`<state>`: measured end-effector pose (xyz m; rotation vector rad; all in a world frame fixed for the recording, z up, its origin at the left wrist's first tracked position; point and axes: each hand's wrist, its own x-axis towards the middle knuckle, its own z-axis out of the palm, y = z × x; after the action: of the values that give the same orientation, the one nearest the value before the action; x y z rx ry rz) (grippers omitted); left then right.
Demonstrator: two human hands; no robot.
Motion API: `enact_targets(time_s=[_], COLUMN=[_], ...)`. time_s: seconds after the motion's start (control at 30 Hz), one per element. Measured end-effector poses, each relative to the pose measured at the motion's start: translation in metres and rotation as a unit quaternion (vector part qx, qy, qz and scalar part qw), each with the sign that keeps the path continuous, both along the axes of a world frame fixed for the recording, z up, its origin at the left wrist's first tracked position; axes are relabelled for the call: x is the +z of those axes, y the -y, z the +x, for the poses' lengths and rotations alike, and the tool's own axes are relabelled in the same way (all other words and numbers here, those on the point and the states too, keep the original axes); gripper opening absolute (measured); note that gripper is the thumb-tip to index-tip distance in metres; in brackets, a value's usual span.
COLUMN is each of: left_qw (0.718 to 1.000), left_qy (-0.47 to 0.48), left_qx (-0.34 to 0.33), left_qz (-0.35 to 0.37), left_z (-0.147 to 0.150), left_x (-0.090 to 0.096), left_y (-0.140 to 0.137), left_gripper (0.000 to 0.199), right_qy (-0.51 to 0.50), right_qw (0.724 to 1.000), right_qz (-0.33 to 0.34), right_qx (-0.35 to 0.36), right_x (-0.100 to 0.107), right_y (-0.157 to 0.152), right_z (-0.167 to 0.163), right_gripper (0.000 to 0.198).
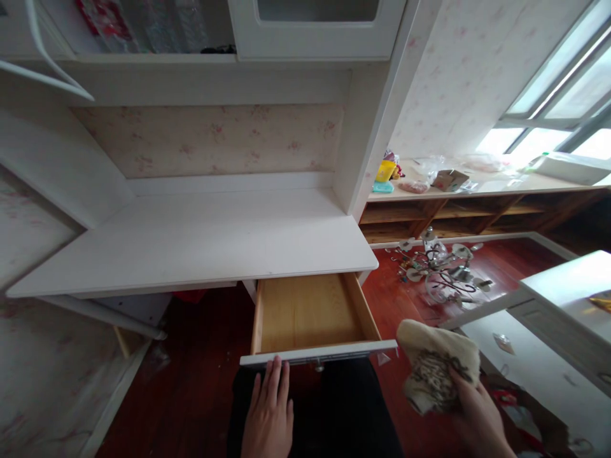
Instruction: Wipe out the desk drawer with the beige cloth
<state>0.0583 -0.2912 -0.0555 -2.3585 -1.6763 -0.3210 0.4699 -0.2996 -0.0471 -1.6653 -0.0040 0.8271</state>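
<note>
Left hand (268,413) lies flat with its fingers stretched out and held together, the fingertips touching the white front edge of an open wooden drawer (310,312) that is pulled out from under a white desk (200,238); the drawer's pale wood bottom shows bare. Right hand (477,413), lower right, is closed around a cream cloth with a dark leopard-like pattern (434,369), holding it bunched in the air just to the right of the drawer's front corner, above the red wooden floor (200,369). Beyond the cloth a dismantled chandelier (442,267) lies on the floor, and behind it a long low wooden shelf (477,210) carries a yellow container (386,170) and a small cardboard box (449,179) beneath the window (558,95)
</note>
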Motion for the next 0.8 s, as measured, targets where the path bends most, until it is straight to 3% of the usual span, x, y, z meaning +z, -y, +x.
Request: enact_targets(time_s=[0.07,0.13,0.3,0.47,0.63,0.8], left_qw=[1.0,0.999,0.997,0.997,0.987,0.99], left_qy=[-0.001,0.002,0.007,0.025,0.039,0.031], left_qx=[0.007,0.009,-0.005,-0.035,-0.138,-0.075], left_qz=[-0.018,-0.034,-0.074,-0.067,-0.076,-0.116], left_z=[0.002,0.002,-0.004,-0.009,-0.01,-0.014], left_x=[0.003,0.004,-0.001,-0.001,-0.002,-0.004], left_y=[-0.02,-0.044,-0.113,-0.171,-0.196,-0.213], left_gripper=[0.072,0.069,0.062,0.059,0.057,0.062], right_qy=[-0.145,-0.222,-0.267,-0.341,-0.388,-0.389], right_qw=[0.989,0.974,0.959,0.933,0.914,0.909], right_qz=[0.038,0.042,0.086,0.103,0.105,0.138], right_qx=[-0.011,-0.001,0.037,0.058,0.057,0.046], right_x=[-0.002,-0.001,0.002,-0.011,-0.028,-0.034], right_y=[-0.01,-0.021,-0.055,-0.1,-0.142,-0.194], right_z=[-0.005,-0.015,-0.055,-0.1,-0.136,-0.158], right_gripper=[0.037,0.035,0.032,0.025,0.017,0.018])
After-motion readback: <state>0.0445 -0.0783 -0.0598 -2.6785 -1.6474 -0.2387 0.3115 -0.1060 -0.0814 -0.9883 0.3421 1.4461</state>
